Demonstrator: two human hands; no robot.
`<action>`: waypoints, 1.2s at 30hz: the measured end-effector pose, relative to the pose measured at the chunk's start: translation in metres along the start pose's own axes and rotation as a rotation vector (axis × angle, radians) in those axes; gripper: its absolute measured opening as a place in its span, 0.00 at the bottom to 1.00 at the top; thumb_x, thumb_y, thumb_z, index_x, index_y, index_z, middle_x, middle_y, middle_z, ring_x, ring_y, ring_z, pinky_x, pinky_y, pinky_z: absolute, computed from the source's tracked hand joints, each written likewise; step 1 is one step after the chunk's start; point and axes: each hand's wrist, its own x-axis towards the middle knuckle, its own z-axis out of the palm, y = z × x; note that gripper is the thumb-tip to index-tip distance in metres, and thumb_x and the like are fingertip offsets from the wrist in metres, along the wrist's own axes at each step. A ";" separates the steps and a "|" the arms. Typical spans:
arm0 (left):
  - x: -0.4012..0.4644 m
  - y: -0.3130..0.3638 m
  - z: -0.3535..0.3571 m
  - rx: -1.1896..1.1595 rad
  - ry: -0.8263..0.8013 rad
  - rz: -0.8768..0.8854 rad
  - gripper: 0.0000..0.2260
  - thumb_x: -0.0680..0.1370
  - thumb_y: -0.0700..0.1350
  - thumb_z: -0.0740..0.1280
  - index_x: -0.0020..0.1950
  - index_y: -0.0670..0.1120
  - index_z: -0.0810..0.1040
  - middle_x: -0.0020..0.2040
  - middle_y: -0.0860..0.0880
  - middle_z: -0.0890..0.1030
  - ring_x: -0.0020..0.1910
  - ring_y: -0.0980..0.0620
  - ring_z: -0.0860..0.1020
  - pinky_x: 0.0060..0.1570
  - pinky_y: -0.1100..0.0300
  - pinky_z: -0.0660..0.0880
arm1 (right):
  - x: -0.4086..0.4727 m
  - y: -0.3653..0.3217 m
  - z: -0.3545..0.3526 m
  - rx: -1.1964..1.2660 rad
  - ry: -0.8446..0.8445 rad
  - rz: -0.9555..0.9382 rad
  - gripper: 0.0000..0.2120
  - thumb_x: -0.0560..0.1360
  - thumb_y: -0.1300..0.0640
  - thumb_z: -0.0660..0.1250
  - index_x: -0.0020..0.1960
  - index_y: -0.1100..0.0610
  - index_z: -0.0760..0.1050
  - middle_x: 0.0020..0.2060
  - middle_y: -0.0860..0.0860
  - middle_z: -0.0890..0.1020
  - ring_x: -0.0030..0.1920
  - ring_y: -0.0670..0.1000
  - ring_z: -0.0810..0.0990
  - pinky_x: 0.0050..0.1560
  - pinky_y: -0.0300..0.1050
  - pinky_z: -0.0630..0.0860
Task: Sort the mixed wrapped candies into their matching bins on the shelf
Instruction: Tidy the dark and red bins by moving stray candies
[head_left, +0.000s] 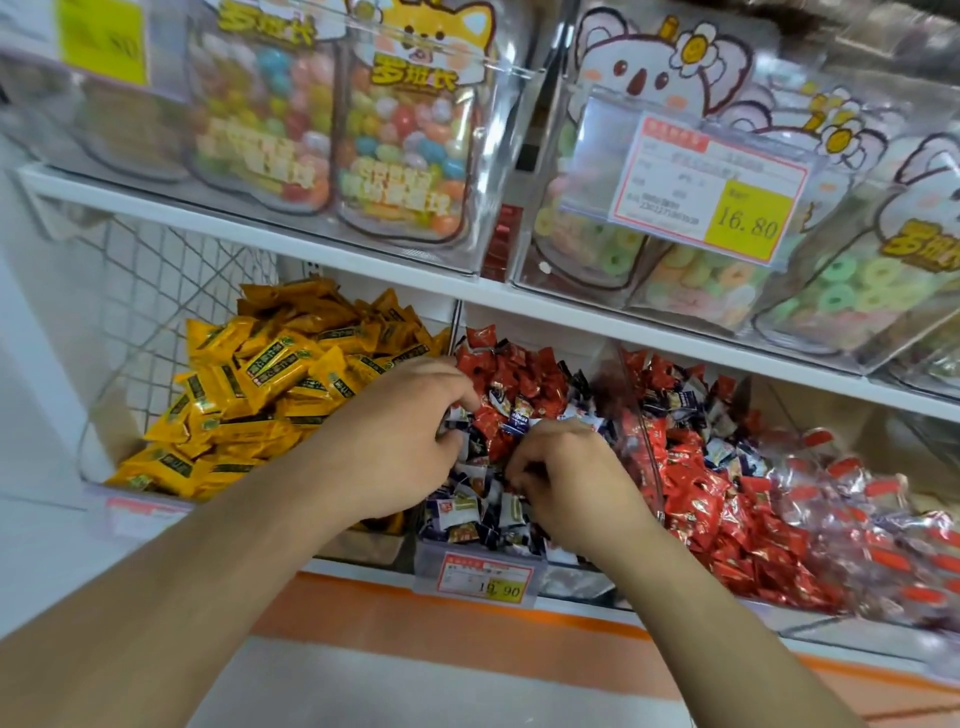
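Both my hands are in the middle clear bin (480, 564) on the lower shelf, where red wrapped candies (511, 371) lie mixed with dark blue-and-white ones (462, 512). My left hand (410, 421) has its fingers curled into the pile and pinches dark blue candies at its fingertips. My right hand (563, 470) is curled too, fingers dug into the blue candies; what it holds is hidden. To the left is a bin of yellow wrapped candies (260, 384). On the right, another bin holds mostly red candies (727, 509) with some blue mixed in.
Further right lies a bin of clear-wrapped candies with red bands (872, 519). The white upper shelf (260, 228) carries clear jars of coloured sweets (400, 145) and ring gummies (841, 291). Price tags (485, 577) hang on the bin fronts. An orange shelf edge (415, 618) runs below.
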 end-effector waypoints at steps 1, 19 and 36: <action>0.000 0.000 0.000 -0.003 0.001 -0.001 0.14 0.82 0.46 0.67 0.68 0.56 0.76 0.73 0.61 0.70 0.76 0.61 0.62 0.73 0.66 0.54 | 0.000 0.000 0.000 0.017 0.021 0.006 0.13 0.69 0.69 0.68 0.40 0.51 0.82 0.41 0.43 0.81 0.47 0.47 0.76 0.49 0.41 0.76; -0.002 0.005 0.002 0.019 -0.008 0.005 0.13 0.82 0.46 0.68 0.67 0.54 0.78 0.73 0.60 0.71 0.78 0.61 0.57 0.74 0.66 0.50 | -0.015 -0.018 -0.044 0.490 0.073 0.263 0.08 0.82 0.58 0.66 0.46 0.47 0.77 0.41 0.48 0.83 0.32 0.43 0.77 0.34 0.43 0.75; 0.001 0.013 0.011 0.043 0.003 -0.009 0.10 0.81 0.48 0.69 0.62 0.58 0.78 0.67 0.62 0.75 0.76 0.57 0.56 0.76 0.56 0.60 | -0.062 0.036 -0.097 0.027 0.297 0.450 0.09 0.80 0.55 0.67 0.59 0.53 0.82 0.55 0.51 0.85 0.55 0.53 0.80 0.53 0.40 0.69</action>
